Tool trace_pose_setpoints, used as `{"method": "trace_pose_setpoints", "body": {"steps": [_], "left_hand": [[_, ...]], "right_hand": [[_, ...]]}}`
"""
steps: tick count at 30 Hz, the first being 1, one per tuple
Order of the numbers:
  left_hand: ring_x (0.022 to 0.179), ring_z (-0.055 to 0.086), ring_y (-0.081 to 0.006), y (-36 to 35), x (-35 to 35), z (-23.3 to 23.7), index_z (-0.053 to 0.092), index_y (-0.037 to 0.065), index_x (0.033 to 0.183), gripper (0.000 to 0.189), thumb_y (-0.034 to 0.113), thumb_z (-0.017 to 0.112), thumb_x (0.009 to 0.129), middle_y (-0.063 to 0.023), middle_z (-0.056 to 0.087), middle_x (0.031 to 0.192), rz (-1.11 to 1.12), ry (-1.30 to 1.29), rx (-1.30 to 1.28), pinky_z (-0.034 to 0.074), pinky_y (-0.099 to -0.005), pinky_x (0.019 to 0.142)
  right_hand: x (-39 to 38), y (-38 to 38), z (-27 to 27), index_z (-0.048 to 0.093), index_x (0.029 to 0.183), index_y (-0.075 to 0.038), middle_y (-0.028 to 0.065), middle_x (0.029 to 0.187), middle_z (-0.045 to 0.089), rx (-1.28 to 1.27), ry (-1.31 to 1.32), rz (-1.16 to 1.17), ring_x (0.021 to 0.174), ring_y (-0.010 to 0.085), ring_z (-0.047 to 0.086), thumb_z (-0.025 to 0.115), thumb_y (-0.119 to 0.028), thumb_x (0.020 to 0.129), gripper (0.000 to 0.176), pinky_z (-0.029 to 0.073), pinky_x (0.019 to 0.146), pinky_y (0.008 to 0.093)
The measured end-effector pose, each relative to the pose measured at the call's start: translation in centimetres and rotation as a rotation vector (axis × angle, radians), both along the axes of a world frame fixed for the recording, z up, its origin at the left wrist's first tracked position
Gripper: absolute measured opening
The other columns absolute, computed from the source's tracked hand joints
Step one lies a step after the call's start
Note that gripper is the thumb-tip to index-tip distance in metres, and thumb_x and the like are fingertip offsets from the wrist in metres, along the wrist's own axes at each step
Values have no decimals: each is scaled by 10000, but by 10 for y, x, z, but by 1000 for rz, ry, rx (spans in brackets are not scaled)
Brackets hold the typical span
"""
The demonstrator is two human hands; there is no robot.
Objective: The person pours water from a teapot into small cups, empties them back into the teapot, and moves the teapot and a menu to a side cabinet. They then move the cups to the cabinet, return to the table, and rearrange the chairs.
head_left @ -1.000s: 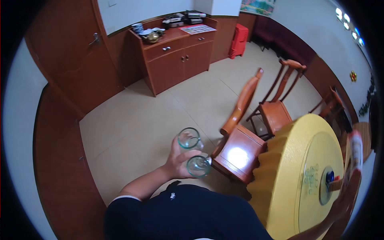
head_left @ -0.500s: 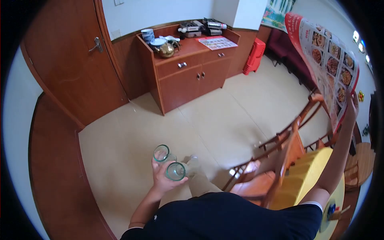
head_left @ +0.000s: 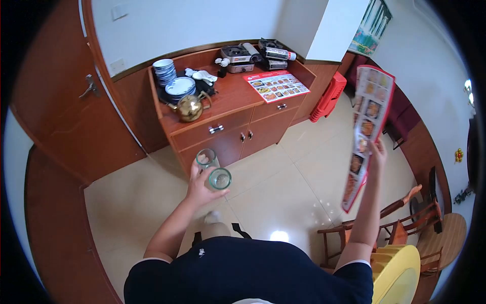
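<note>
My left hand (head_left: 201, 188) is closed around two clear drinking glasses, one glass (head_left: 206, 158) behind and the other glass (head_left: 220, 179) in front, both with their round rims facing up. In my right hand (head_left: 377, 152) hangs a long printed menu sheet (head_left: 372, 109) with a red border and food pictures, pinched at its right edge and curved. Ahead of both hands stands a wooden sideboard (head_left: 228, 116). On its top lie another menu sheet (head_left: 278, 86), a gold teapot (head_left: 190, 107), stacked bowls (head_left: 164, 71) and plates (head_left: 180, 86).
Portable stoves (head_left: 238, 54) and a gas canister (head_left: 278, 53) sit at the sideboard's back. A red folded plastic item (head_left: 328, 96) leans beside it. Wooden chairs (head_left: 400, 233) and a yellow-covered table (head_left: 400, 268) are at the lower right, a door (head_left: 55, 91) at the left.
The view has moved nearer to the sideboard. The menu sheet in my right hand has come lower and inward and looks narrower. My left hand still holds both glasses.
</note>
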State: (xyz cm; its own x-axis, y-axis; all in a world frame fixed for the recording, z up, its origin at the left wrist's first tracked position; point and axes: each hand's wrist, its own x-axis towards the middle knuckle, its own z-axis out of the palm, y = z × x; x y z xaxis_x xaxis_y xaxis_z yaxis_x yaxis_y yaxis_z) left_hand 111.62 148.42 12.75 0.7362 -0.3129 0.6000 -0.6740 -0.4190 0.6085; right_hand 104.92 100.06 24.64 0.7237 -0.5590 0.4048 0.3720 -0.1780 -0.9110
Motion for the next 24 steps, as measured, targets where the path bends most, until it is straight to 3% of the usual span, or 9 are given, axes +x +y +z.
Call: {"method": "trace_pose_setpoints", "body": {"steps": [6, 12, 17, 21, 24], "left_hand": [[1072, 344, -332, -87, 199, -45, 485, 53, 986, 622, 289, 757, 480, -179, 310, 1137, 147, 54, -49, 321, -391, 885], [1091, 323, -333, -165, 395, -81, 481, 53, 993, 616, 261, 760, 485, -181, 284, 1172, 240, 101, -65, 317, -398, 885], [1087, 336, -349, -189, 485, -102, 491, 89, 1000, 602, 276, 760, 495, -196, 234, 1212, 324, 143, -34, 336, -400, 886], [1077, 345, -344, -197, 524, -109, 496, 89, 984, 589, 262, 764, 489, -192, 243, 1203, 334, 145, -22, 344, -398, 876], [1062, 358, -338, -199, 539, -119, 500, 89, 974, 575, 250, 765, 489, -189, 248, 1196, 365, 136, 24, 352, -393, 866]], "right_hand": [[180, 36, -22, 492, 950, 16, 103, 831, 573, 161, 86, 184, 654, 133, 563, 500, -23, 762, 192, 462, 591, 234], [364, -21, -9, 447, 964, 23, 125, 849, 565, 351, -11, 228, 678, 171, 578, 455, -27, 773, 198, 481, 610, 265], [442, -53, -55, 367, 1102, -1, 151, 998, 513, 680, 18, 211, 841, 255, 548, 421, -114, 787, 339, 470, 723, 381], [490, -66, -95, 357, 1145, -27, 134, 1015, 510, 789, 157, 251, 822, 245, 548, 415, -137, 784, 382, 452, 748, 369], [522, -50, -80, 322, 1167, -34, 126, 1057, 486, 824, 120, 395, 894, 235, 519, 421, -141, 803, 392, 433, 776, 379]]}}
